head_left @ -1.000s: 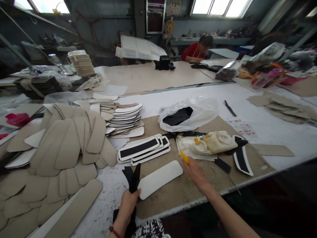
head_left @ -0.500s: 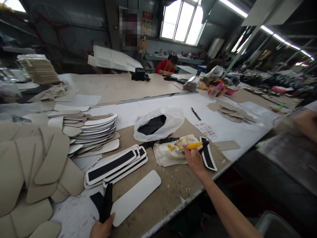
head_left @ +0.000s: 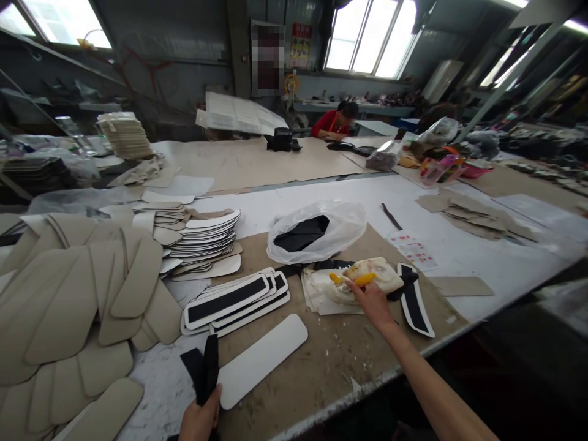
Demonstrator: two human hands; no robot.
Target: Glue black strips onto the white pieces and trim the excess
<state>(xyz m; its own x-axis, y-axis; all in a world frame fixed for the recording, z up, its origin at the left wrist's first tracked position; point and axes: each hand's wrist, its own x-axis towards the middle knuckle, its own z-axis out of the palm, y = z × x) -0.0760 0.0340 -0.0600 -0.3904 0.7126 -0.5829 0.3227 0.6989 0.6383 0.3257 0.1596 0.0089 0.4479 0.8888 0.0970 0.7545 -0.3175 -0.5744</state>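
Note:
My left hand [head_left: 201,416] pinches folded black strips [head_left: 210,367] that stand upright at the near table edge. Right beside it lies a blank white rounded panel [head_left: 264,361]. My right hand [head_left: 374,304] is closed around a slim yellow-handled tool [head_left: 366,280], over a pale, residue-coated container [head_left: 381,269] resting on white sheets [head_left: 316,297]. The tool's working end is hard to make out. Behind the blank panel is a stack of white panels with black strips on them [head_left: 229,300]. Another such panel [head_left: 416,306] lies right of the container.
Beige panels [head_left: 68,294] are heaped at the left, beside a stack of white-edged pieces [head_left: 211,239]. A clear plastic bag [head_left: 340,223] with black material lies behind the container. A person in red [head_left: 328,124] sits beyond the far table. The table edge [head_left: 395,370] runs diagonally at right.
The camera view has turned left, so the scene sits further right. My right hand stays at the container, with the yellow-handled tool now lower and nearer to it. My left hand still holds the strips.

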